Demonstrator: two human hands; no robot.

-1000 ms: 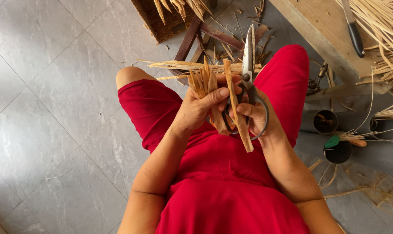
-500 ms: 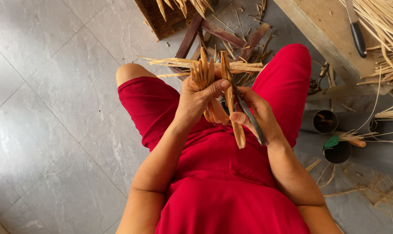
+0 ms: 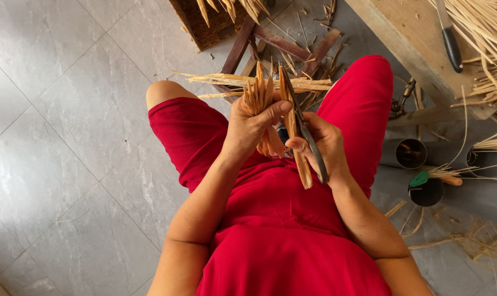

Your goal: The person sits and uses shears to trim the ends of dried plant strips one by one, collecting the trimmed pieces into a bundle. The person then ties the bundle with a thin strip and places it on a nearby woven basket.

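Note:
I sit in red clothes over a grey tiled floor. My left hand point(image 3: 249, 127) is closed around a bundle of short brown bamboo slivers point(image 3: 259, 98), their tips pointing away from me. My right hand point(image 3: 324, 147) grips a pair of metal scissors point(image 3: 304, 131) together with one longer bamboo strip point(image 3: 295, 143) that runs along the blades. The two hands are close together above my lap, almost touching. The scissor handles are hidden in my palm.
A pile of split bamboo strips point(image 3: 259, 82) lies across my knees. Dark wooden slats point(image 3: 284, 46) and a woven basket point(image 3: 207, 24) lie beyond. At right stand a wooden bench point(image 3: 407, 38) with a knife point(image 3: 451, 41), pale reed bundles point(image 3: 486, 38) and dark tubes point(image 3: 407, 153).
The scissors have turned from pointing straight up to lying along the single strip, lower in my right hand. The left hand's bundle has risen slightly.

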